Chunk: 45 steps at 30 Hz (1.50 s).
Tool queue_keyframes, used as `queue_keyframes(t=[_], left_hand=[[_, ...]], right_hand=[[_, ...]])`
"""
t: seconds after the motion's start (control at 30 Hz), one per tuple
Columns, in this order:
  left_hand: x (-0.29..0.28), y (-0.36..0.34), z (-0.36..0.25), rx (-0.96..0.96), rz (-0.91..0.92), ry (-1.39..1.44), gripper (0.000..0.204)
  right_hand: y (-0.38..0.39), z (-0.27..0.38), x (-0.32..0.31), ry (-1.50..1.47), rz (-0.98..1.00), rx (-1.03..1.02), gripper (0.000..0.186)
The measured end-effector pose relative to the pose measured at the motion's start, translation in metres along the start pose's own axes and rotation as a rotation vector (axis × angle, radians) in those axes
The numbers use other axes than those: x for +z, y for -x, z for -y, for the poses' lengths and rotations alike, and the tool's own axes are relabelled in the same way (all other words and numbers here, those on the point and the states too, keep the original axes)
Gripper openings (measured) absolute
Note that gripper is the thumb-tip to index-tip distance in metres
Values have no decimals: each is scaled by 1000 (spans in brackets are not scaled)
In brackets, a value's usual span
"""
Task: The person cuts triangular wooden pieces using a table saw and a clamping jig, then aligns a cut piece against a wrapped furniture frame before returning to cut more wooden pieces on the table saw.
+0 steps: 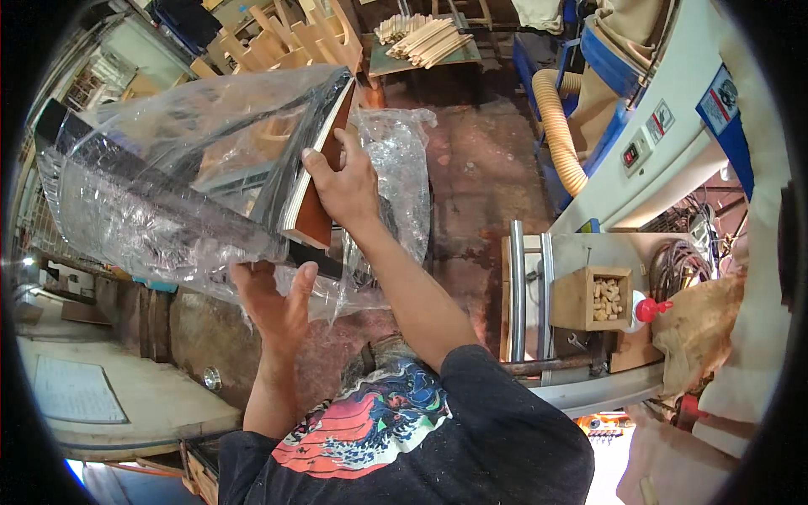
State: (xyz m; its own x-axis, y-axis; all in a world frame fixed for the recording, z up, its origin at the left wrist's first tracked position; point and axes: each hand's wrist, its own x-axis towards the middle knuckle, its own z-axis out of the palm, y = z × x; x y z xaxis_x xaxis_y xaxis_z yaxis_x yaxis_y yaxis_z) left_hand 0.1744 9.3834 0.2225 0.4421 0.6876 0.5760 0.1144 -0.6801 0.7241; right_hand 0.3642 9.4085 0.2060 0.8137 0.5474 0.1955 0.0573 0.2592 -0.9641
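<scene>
A large frame of dark panels wrapped in clear plastic film (pixel 160 189) is tilted up in front of me at the left. Its near right end is a bare board (pixel 316 189) with a reddish-brown face and a pale edge. My right hand (pixel 347 187) grips this board, thumb over the pale edge and fingers on the brown face. Lower down, my left hand (pixel 273 307) cups the film-covered bottom edge from below, its thumb sticking up. Its fingertips are partly hidden by the film. Loose film (pixel 400 168) hangs on the far side of the board.
Behind the frame stand wooden parts (pixel 290 38), and bundled sticks (pixel 429 42) lie on a low green table (pixel 387 66). To the right are a ribbed hose (pixel 560 135), a white machine (pixel 648 143), a wooden box (pixel 581 299) of small pegs and a red-capped bottle (pixel 648 310). A white worktop (pixel 143 396) stands at left.
</scene>
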Motion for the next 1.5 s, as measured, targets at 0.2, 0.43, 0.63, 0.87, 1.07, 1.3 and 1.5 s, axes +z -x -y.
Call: queue_keyframes(t=[0.2, 0.43, 0.63, 0.87, 1.07, 1.3, 1.5], left_hand=[[-10, -17, -25, 91, -136, -500, 37], [-30, -31, -64, 319, -40, -809, 25], [-26, -53, -72, 566, -127, -794, 23], [-14, -16, -36, 234, -256, -521, 40], [4, -41, -39, -9, -101, -309, 68], [11, -51, -46, -6, -83, -277, 65], [8, -51, -41, -40, -6, -268, 64]], right_hand=[[4, 3, -3, -47, 6, 49, 77], [6, 4, 1, -99, 39, 14, 80], [12, 10, 14, -55, -85, -7, 75], [7, -3, 23, 12, -167, -167, 72], [5, -8, 25, -104, -134, -166, 79], [0, -11, 29, -88, -73, -152, 88], [-1, -6, 23, -41, -107, -160, 83]])
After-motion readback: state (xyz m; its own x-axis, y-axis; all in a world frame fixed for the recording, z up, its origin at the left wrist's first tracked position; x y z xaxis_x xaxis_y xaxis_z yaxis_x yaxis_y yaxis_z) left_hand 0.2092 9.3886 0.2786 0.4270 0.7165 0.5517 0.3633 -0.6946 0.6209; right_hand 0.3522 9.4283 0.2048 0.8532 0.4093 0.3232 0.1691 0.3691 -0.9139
